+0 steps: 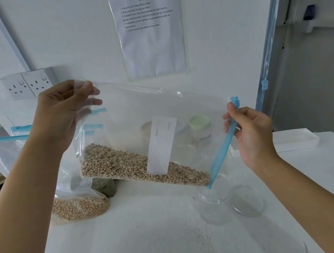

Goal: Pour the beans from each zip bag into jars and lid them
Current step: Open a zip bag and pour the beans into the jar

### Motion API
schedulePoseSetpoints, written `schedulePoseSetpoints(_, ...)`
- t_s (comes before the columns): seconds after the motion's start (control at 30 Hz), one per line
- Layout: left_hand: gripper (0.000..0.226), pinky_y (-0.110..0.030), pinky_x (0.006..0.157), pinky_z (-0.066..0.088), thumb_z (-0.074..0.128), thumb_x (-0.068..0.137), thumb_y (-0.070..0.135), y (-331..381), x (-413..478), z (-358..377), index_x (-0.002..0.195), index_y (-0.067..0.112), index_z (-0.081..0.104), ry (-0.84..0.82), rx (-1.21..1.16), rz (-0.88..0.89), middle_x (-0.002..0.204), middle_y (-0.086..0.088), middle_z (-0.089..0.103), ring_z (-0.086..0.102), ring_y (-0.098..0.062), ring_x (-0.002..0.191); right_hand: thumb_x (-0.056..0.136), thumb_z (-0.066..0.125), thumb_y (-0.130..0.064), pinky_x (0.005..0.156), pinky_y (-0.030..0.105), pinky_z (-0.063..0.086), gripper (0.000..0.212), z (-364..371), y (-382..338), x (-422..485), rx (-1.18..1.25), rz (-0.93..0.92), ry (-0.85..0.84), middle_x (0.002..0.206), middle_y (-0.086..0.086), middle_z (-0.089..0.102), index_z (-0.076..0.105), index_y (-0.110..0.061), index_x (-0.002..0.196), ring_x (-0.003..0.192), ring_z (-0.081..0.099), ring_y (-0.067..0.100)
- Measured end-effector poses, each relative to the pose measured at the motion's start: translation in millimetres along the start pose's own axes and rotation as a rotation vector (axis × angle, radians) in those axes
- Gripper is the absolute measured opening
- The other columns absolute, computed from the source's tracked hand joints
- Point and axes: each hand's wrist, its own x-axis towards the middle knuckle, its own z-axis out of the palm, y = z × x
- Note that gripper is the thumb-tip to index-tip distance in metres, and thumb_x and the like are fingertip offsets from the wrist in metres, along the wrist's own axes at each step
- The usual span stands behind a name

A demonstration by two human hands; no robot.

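My left grip (62,116) pinches a clear plastic zip bag (137,109) of pale beans (119,163); my right grip (252,135) pinches its blue zip strip (223,146), a glass jar (216,205) just below.

Both hands raised, left hand (66,111) pinching, right hand (251,133) fingers curled gripping

One wide head camera looks forward and down over the table (156,236), faces the wall (84,41), and sits near the left hand (62,113) and right hand (251,133).
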Motion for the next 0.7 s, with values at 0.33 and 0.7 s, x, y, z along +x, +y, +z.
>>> schedulePoseSetpoints(0.33,0.018,-0.021,0.07,0.053,0.071,0.092,0.026,0.9,3.0,3.8,0.098,0.009,0.072,-0.02,-0.003,0.016,0.093,0.0,0.075,0.071,-0.017,0.084,0.09,0.076,-0.022,0.073,0.036,0.051,0.029,-2.9,-3.6,-0.2,-0.006,-0.008,0.026,0.072,0.006,0.067,0.073,-0.017,0.062,0.067,0.057,0.02)
schedulePoseSetpoints(0.7,0.026,-0.02,0.068,0.051,0.071,0.091,0.026,-3.1,3.5,-0.7,0.101,0.002,0.071,-0.026,0.005,0.027,0.091,0.002,0.075,0.071,-0.016,0.082,0.088,0.077,-0.023,0.076,0.037,0.052,0.023,-4.6,-3.3,-2.2,-0.007,-0.003,0.021,0.075,0.007,0.069,0.074,-0.013,0.068,0.07,0.059,0.02)
